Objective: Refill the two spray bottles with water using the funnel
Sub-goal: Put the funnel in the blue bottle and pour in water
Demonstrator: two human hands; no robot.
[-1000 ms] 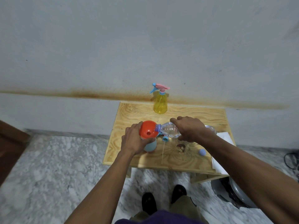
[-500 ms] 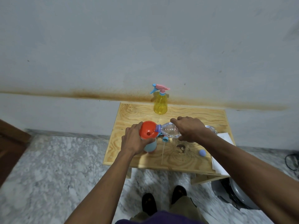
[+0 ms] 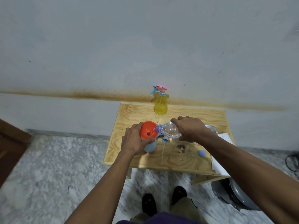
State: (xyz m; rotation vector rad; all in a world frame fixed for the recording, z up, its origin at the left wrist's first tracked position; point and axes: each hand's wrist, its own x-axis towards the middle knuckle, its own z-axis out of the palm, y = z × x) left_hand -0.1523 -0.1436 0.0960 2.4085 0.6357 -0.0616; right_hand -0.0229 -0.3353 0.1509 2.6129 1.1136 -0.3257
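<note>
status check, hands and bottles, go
Left hand grips orange plastic funnel on pale blue bottle. Right hand tips clear plastic water bottle into it. Yellow spray bottle waits, capped. Nothing obstructing.

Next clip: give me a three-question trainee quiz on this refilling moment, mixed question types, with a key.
1. True or false: the yellow spray bottle has its trigger head on.
2. The left hand steadies: A) funnel and blue bottle B) loose cap C) paper
3. Fill in: the right hand tips a clear ____ bottle into the orange funnel.

Key: 1 true; 2 A; 3 water.
</note>
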